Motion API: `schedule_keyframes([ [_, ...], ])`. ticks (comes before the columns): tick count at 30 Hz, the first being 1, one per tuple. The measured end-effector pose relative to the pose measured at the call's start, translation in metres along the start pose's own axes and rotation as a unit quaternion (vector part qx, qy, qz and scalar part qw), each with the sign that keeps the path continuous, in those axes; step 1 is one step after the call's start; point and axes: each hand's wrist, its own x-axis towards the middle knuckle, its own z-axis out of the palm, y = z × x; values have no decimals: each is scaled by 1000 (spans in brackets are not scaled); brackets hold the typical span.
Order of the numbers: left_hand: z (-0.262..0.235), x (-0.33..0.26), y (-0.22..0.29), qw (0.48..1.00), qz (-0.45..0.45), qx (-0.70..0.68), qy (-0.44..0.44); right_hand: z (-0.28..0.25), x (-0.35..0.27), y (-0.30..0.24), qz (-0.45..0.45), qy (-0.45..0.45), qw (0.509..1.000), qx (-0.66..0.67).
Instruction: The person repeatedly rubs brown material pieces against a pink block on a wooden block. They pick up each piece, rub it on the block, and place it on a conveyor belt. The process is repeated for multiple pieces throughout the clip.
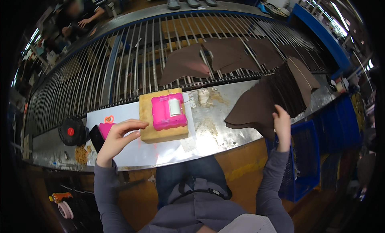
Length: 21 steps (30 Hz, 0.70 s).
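My left hand (122, 137) is open beside a yellow block (165, 135). Its fingers reach toward the block's left edge, thumb apart, nothing between them. On the block lies a bright pink, wavy-edged plate (160, 114) with a white roller-like cylinder (175, 106) on it. Over on the right, my right hand (282, 127) is at the near edge of a thick fanned stack of dark brown, flat shaped pieces (256, 106). Its fingers appear closed on the edge of a brown piece; the thumb is partly hidden.
Several brown pieces (224, 52) lie on a rack of metal rods (132, 64) beyond the metal table (216, 133). A white sheet (132, 153), a black round object (71, 131) and rubber bands (82, 154) are left. A blue crate (306, 161) stands below right. A person (76, 18) is far left.
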Motion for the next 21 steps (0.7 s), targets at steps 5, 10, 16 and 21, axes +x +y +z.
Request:
schedule_keyframes([
  [5, 9, 25, 24, 994, 105, 38, 18, -86, -11, -120, -121, -30, 954, 272],
  [10, -1, 56, 35, 974, 221, 24, 52, -75, -9, -201, -262, -34, 874, 408],
  [16, -43, 13, 22, 960, 138, 126, 208, 12, 17, -265, -436, -100, 796, 408],
  [21, -57, -11, 4, 897, 116, 357, 233, 85, 23, -270, -496, -173, 778, 345],
])
